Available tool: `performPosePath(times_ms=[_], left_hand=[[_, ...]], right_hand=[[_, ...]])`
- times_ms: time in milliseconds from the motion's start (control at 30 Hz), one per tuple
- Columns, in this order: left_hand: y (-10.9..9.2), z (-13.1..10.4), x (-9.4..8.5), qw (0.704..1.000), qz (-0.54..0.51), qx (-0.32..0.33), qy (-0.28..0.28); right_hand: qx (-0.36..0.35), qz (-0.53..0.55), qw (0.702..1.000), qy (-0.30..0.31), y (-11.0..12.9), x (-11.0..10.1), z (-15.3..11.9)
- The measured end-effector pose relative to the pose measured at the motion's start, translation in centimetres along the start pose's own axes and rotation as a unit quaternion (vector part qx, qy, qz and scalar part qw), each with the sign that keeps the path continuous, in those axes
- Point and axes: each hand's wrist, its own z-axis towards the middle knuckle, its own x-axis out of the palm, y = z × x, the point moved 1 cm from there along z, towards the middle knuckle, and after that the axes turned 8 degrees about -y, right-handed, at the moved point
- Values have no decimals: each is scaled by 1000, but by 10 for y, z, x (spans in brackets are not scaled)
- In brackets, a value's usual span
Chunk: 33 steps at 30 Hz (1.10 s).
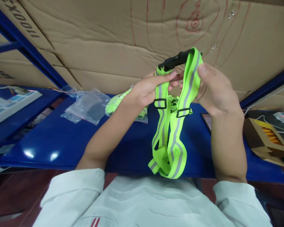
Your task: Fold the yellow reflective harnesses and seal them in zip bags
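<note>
A neon-green strap (177,138) with a grey reflective stripe hangs in loops above the blue table. It has a black buckle (176,60) at the top and two black sliders on its sides. My left hand (151,86) is closed on the strap's left side, just under the buckle. On the right side, my right hand (214,86) grips the strap near its upper fold, the thumb in front and the other fingers partly hidden behind it.
Clear plastic bags (87,105) and a bagged green item (117,102) lie on the blue table (61,142). An open cardboard box (262,138) stands at the right, near a dark flat device (206,121). Large cardboard sheets (104,37) rise behind; power strips lie at both sides.
</note>
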Motion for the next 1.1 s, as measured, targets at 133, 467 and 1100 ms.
performPosePath(times_ms=[133,467,1100], left_hand=[[4,0,1,999,34,31,-6],[2,-9,8,992,76,91,37],[15,8,-3,957,187,221,23]], right_hand=[[-69,-5,997,-31,-6,1,0],[-100,-69,992,-29,-10,-13,8],[-128,-259,957,14,-4,-24,6]])
